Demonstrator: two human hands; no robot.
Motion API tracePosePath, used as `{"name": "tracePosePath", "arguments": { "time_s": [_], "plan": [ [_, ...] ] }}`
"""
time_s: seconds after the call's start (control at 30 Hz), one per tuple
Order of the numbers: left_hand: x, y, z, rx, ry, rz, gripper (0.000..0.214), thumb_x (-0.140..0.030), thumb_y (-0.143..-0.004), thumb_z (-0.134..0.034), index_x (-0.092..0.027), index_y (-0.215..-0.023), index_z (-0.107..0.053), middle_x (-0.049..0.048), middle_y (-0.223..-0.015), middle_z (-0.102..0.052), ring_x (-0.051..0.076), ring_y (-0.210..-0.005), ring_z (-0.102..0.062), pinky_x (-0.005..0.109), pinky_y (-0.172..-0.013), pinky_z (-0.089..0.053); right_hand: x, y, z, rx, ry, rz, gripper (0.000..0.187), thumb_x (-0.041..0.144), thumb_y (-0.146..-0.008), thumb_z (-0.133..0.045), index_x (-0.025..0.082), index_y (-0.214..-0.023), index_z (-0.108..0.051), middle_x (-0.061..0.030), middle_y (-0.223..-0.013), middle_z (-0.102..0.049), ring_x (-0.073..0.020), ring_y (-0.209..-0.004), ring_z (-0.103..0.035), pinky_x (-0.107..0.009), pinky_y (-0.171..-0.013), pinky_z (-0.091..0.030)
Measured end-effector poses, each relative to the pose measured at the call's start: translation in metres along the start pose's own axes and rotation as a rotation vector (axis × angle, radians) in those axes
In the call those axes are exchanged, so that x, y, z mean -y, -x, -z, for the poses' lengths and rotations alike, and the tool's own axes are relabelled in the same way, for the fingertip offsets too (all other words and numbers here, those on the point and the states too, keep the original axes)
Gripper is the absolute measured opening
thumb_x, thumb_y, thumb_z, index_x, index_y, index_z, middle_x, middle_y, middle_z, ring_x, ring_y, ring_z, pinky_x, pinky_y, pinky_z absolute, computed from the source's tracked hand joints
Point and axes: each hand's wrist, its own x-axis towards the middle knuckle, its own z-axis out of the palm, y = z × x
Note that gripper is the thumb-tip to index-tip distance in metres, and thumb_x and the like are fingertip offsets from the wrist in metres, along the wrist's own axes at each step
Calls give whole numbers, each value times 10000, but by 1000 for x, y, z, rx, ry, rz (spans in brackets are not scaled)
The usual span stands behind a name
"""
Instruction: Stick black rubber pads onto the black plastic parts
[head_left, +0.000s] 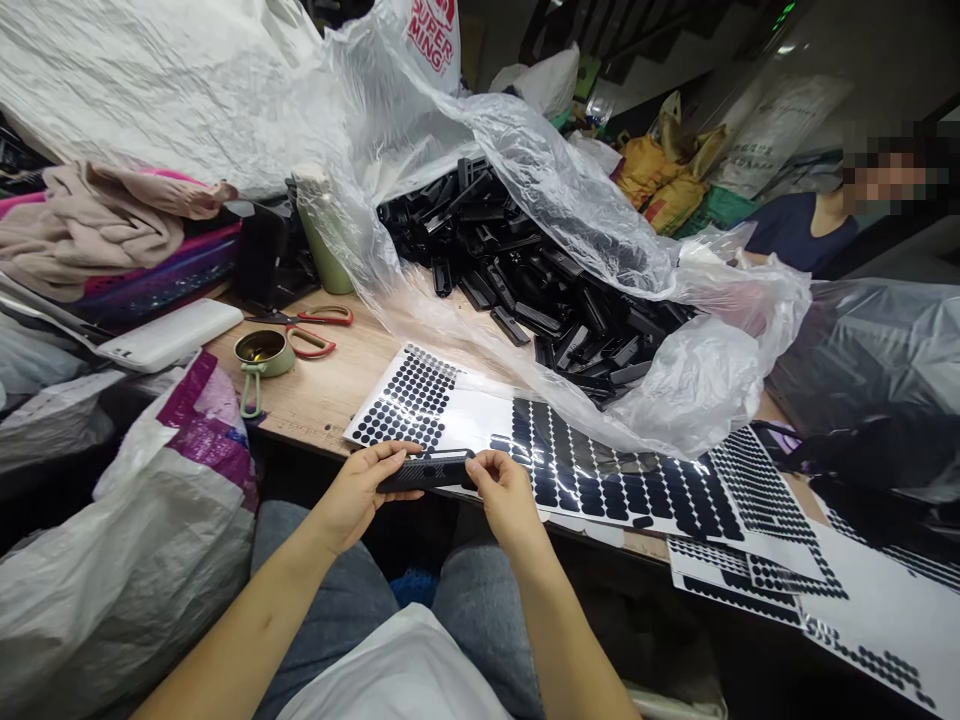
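A long black plastic part (427,472) with a textured side lies level between my hands, just off the table's front edge. My left hand (367,487) grips its left end, thumb on top and fingers beneath. At its right end, my right hand (504,492) pinches with thumb and forefinger; whether a small sticker is in that pinch I cannot make out. Behind the part lies a white sheet of round black stickers (405,400). To the right is a sheet of larger black stickers (600,470).
A heap of black plastic parts (555,290) spills from a clear plastic bag (600,200). Scissors (319,330), a green cup lid (264,352), a green bottle (326,240) and a white box (172,333) stand left. More sticker sheets (885,600) overhang the right edge. A person (802,225) sits far right.
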Motion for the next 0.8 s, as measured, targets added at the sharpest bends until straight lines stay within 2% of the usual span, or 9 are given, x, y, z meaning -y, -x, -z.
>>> {"name": "tracePosePath", "arguments": {
  "time_s": [0.13,0.43,0.53,0.6,0.63,0.7,0.73,0.8],
  "plan": [
    [1,1,0,7,2,0,206,-284,-744,-638,-163,-910,-663,65,-903,-653,192,-821,-606,345,-677,-558,3,3,-1,-12,58,19,187,378,-764,-544,194,-740,-571,-15,-748,-578,-160,-710,-505,-287,-673,-397],
    [-1,5,-4,-10,29,2,199,-267,-749,-632,-154,-911,-654,70,-900,-646,194,-829,-596,347,-673,-556,14,11,-4,-61,130,46,173,358,-790,-504,200,-729,-536,-27,-761,-564,-168,-706,-512,-308,-693,-402],
    [0,9,-7,-30,62,-36,218,-282,-742,-640,-152,-916,-652,63,-875,-643,191,-815,-598,346,-675,-554,14,12,-9,-146,77,71,188,385,-765,-550,208,-815,-508,-28,-796,-551,-169,-723,-521,-307,-678,-416],
    [-3,15,-8,-42,75,-63,226,-292,-736,-644,-151,-911,-654,60,-861,-644,191,-793,-602,351,-674,-553,13,11,-14,-175,-59,54,309,415,-721,-609,217,-904,-459,-25,-831,-551,-170,-749,-541,-300,-662,-435],
    [-6,19,-7,-41,71,-78,233,-302,-736,-642,-151,-913,-654,59,-858,-645,194,-788,-605,356,-677,-552,13,11,-18,-131,-147,30,362,435,-711,-619,220,-936,-433,-21,-828,-556,-169,-747,-553,-297,-649,-444],
    [-18,34,4,-70,28,-148,257,-332,-732,-641,-154,-917,-656,60,-875,-650,211,-802,-610,362,-688,-550,13,11,-26,40,-297,-10,393,476,-732,-592,222,-965,-401,-10,-795,-571,-158,-712,-570,-288,-627,-454],
    [-25,45,14,-134,-15,-216,270,-346,-722,-647,-161,-919,-657,59,-897,-654,220,-820,-612,355,-698,-548,12,11,-30,111,-338,-16,388,488,-751,-571,222,-974,-398,-3,-778,-575,-150,-695,-572,-283,-626,-455],
    [-42,73,43,-361,-112,-387,299,-365,-696,-664,-195,-942,-652,44,-935,-664,231,-862,-615,320,-714,-543,10,13,-38,158,-359,-1,387,492,-766,-562,225,-994,-400,5,-779,-579,-134,-681,-568,-272,-635,-451]
  ]
}}
